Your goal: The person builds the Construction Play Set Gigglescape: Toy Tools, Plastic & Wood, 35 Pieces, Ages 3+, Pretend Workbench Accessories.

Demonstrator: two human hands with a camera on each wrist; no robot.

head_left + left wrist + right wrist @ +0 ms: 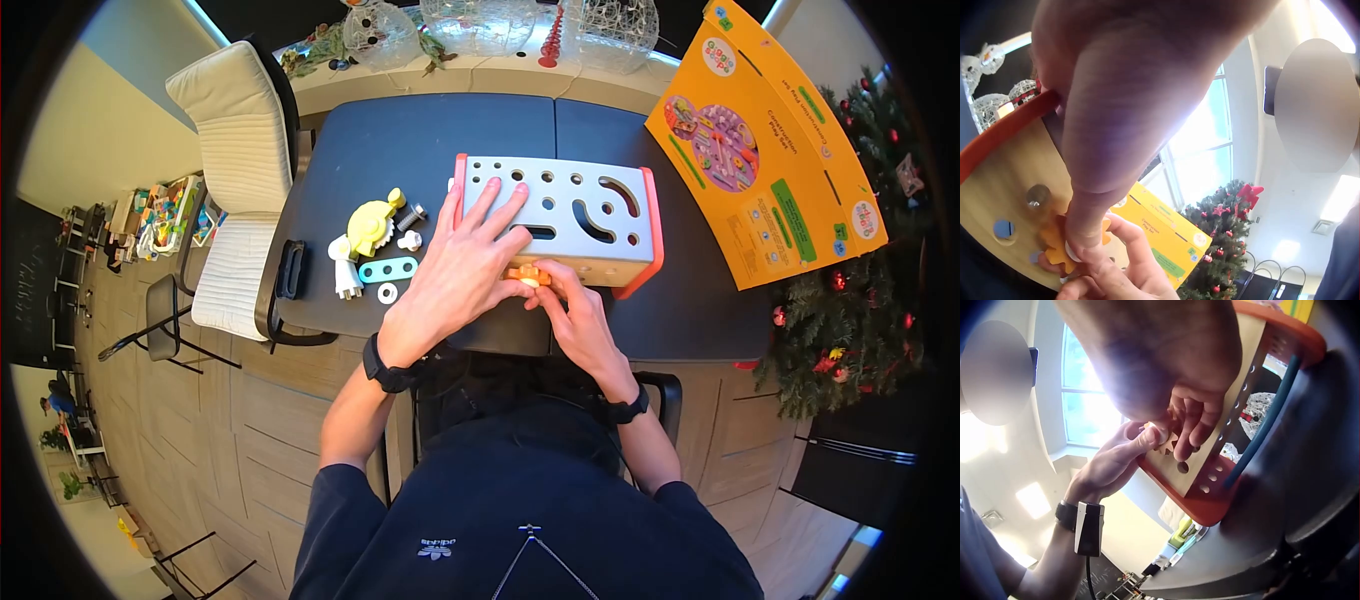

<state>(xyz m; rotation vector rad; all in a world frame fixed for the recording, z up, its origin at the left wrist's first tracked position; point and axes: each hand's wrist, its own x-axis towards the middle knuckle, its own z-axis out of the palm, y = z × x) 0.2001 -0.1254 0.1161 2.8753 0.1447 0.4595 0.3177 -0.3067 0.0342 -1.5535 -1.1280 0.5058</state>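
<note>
A grey-topped wooden box with red-orange ends point(562, 216) lies on the table. The left hand point(460, 262) rests on its top with fingers spread, its thumb down against a white piece point(1072, 251) at the centre of an orange gear point(1057, 242). This gear is against the box's wooden side nearest the person. The right hand point(582, 325) pinches at the gear and white piece with thumb and fingers. In the right wrist view the right hand point(1207, 381) partly covers the gear point(1169, 447), and the left thumb touches the white piece. Exact finger contact is partly hidden.
Left of the box lie a yellow toy point(370, 226), a grey bolt point(411, 217), a teal strip point(388, 270), a white ring point(387, 293) and a white piece point(345, 275). A yellow-orange carton point(770, 150) stands at the right, by a decorated tree point(850, 330).
</note>
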